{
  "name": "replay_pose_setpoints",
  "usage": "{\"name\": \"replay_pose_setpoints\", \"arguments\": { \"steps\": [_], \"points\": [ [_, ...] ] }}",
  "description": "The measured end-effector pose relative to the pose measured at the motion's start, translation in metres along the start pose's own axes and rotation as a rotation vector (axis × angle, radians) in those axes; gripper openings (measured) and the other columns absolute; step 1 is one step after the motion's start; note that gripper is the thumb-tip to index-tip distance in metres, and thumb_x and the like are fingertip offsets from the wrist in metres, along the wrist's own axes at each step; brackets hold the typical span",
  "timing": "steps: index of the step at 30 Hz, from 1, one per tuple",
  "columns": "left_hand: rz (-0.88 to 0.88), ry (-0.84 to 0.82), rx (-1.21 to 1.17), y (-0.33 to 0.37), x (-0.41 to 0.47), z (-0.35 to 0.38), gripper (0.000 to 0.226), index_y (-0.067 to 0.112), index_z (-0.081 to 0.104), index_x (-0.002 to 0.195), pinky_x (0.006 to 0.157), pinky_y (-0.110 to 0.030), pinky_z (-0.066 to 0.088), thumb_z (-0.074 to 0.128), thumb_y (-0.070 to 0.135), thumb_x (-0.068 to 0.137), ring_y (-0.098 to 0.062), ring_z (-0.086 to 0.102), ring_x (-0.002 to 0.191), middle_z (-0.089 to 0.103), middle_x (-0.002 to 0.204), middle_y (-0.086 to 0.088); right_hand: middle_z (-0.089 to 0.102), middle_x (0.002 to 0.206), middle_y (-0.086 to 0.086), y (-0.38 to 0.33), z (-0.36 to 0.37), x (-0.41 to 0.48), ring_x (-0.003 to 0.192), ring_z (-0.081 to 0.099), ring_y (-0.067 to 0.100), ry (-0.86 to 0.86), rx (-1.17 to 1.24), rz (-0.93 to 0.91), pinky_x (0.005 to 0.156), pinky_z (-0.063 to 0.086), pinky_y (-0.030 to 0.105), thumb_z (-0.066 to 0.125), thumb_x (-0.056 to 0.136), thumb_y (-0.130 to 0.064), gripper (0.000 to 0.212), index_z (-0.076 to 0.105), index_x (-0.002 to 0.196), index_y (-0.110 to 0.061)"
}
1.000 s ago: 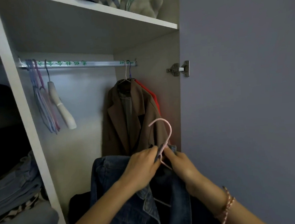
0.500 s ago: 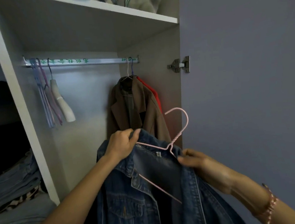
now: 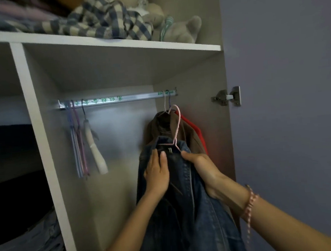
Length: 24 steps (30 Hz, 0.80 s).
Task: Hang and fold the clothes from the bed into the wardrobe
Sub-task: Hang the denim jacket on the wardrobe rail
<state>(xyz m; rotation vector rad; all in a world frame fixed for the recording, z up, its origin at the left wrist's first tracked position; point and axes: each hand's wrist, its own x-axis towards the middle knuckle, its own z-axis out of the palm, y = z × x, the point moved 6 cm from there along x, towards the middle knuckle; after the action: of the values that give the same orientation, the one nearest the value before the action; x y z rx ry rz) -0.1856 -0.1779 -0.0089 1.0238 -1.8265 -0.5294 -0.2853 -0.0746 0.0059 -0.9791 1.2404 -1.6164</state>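
Observation:
A blue denim jacket [image 3: 188, 202] hangs on a pink wire hanger [image 3: 176, 130], held up inside the wardrobe. My left hand [image 3: 157, 171] grips the jacket's left side just below the collar. My right hand [image 3: 201, 170] grips the jacket's right shoulder near the hanger's neck. The hanger's hook sits a little below the metal rail [image 3: 117, 99], in front of a brown coat [image 3: 183, 132] that hangs at the rail's right end. A red garment [image 3: 198, 134] hangs behind the coat.
Several empty hangers [image 3: 79, 148] and a white one [image 3: 95, 150] hang at the rail's left end. Folded jeans [image 3: 25, 245] lie in the left compartment. A checked cloth [image 3: 102, 17] and plush toys [image 3: 180, 29] sit on the top shelf. The open door [image 3: 288, 115] stands right.
Both hands have lifted the jacket on its hanger upward and toward the rail. The hanger hook now stands in front of the brown coat's collar. My view has tilted up.

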Motion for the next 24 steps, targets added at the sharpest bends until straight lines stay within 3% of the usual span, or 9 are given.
{"name": "replay_pose_setpoints", "arguments": {
  "steps": [3, 5, 9, 13, 16, 18, 19, 22, 24],
  "points": [
    [-0.008, -0.034, -0.132, -0.016, 0.022, -0.002, 0.067, 0.014, 0.043, 0.139, 0.112, -0.041, 0.028, 0.020, 0.057, 0.093, -0.019, 0.039, 0.133, 0.044, 0.143, -0.007, 0.069, 0.097, 0.019, -0.025, 0.019, 0.052, 0.086, 0.066, 0.030, 0.022, -0.005, -0.071, 0.077, 0.054, 0.032, 0.048, 0.094, -0.022, 0.031, 0.064, 0.106, 0.002],
    [0.005, -0.058, -0.209, -0.019, 0.039, -0.004, 0.061, 0.013, 0.054, 0.129, 0.108, -0.038, 0.036, 0.024, 0.053, 0.095, -0.017, 0.049, 0.124, 0.056, 0.132, -0.007, 0.068, 0.093, 0.017, -0.043, 0.031, 0.081, 0.078, 0.064, 0.026, 0.027, -0.026, -0.126, 0.067, 0.051, 0.029, 0.045, 0.094, -0.020, 0.030, 0.063, 0.103, 0.002],
    [-0.029, -0.060, -0.325, -0.020, 0.079, -0.009, 0.051, 0.018, 0.057, 0.126, 0.105, -0.034, 0.039, 0.025, 0.046, 0.098, -0.017, 0.053, 0.119, 0.059, 0.127, -0.006, 0.065, 0.088, 0.016, -0.065, 0.059, 0.147, 0.076, 0.062, 0.026, 0.051, -0.092, -0.184, 0.063, 0.048, 0.027, 0.045, 0.095, -0.019, 0.028, 0.061, 0.102, 0.003],
    [-0.140, -0.082, -0.446, -0.034, 0.116, -0.007, 0.063, 0.022, 0.057, 0.127, 0.101, -0.030, 0.041, 0.025, 0.062, 0.089, -0.014, 0.055, 0.113, 0.060, 0.124, -0.001, 0.062, 0.082, 0.015, -0.060, 0.082, 0.213, 0.070, 0.058, 0.024, 0.083, -0.147, -0.158, 0.061, 0.047, 0.026, 0.045, 0.096, -0.016, 0.029, 0.059, 0.103, 0.009],
    [-0.123, -0.083, -0.505, -0.042, 0.129, -0.008, 0.106, 0.026, 0.046, 0.135, 0.107, -0.030, 0.037, 0.033, 0.094, 0.055, -0.009, 0.049, 0.121, 0.052, 0.134, 0.005, 0.059, 0.088, 0.017, -0.063, 0.089, 0.248, 0.067, 0.054, 0.022, 0.115, -0.188, -0.152, 0.057, 0.044, 0.025, 0.044, 0.096, -0.015, 0.031, 0.056, 0.109, 0.011],
    [-0.095, -0.101, -0.503, -0.047, 0.143, -0.013, 0.128, 0.025, 0.035, 0.142, 0.109, -0.032, 0.035, 0.044, 0.097, 0.037, -0.010, 0.044, 0.126, 0.045, 0.140, 0.007, 0.058, 0.090, 0.016, -0.074, 0.096, 0.271, 0.069, 0.053, 0.024, 0.120, -0.199, -0.155, 0.058, 0.043, 0.028, 0.044, 0.097, -0.019, 0.035, 0.052, 0.114, 0.011],
    [-0.082, -0.131, -0.480, -0.047, 0.149, -0.014, 0.123, 0.024, 0.034, 0.143, 0.109, -0.031, 0.035, 0.052, 0.092, 0.042, -0.010, 0.044, 0.127, 0.044, 0.141, 0.006, 0.058, 0.094, 0.017, -0.080, 0.099, 0.281, 0.073, 0.054, 0.026, 0.123, -0.215, -0.156, 0.058, 0.042, 0.029, 0.045, 0.097, -0.020, 0.037, 0.051, 0.116, 0.010],
    [-0.058, -0.181, -0.369, -0.056, 0.163, -0.007, 0.070, 0.021, 0.042, 0.138, 0.106, -0.026, 0.036, 0.064, 0.051, 0.080, -0.008, 0.046, 0.123, 0.048, 0.134, 0.006, 0.059, 0.112, 0.023, -0.085, 0.102, 0.307, 0.085, 0.054, 0.028, 0.130, -0.248, -0.169, 0.066, 0.044, 0.029, 0.048, 0.095, -0.022, 0.042, 0.048, 0.122, 0.011],
    [-0.065, -0.191, -0.265, -0.067, 0.166, 0.004, 0.060, 0.019, 0.050, 0.132, 0.104, -0.026, 0.039, 0.061, 0.049, 0.081, -0.009, 0.050, 0.119, 0.054, 0.130, 0.004, 0.059, 0.104, 0.022, -0.076, 0.097, 0.315, 0.079, 0.055, 0.028, 0.138, -0.283, -0.153, 0.067, 0.044, 0.030, 0.050, 0.095, -0.022, 0.041, 0.051, 0.119, 0.011]
  ]
}}
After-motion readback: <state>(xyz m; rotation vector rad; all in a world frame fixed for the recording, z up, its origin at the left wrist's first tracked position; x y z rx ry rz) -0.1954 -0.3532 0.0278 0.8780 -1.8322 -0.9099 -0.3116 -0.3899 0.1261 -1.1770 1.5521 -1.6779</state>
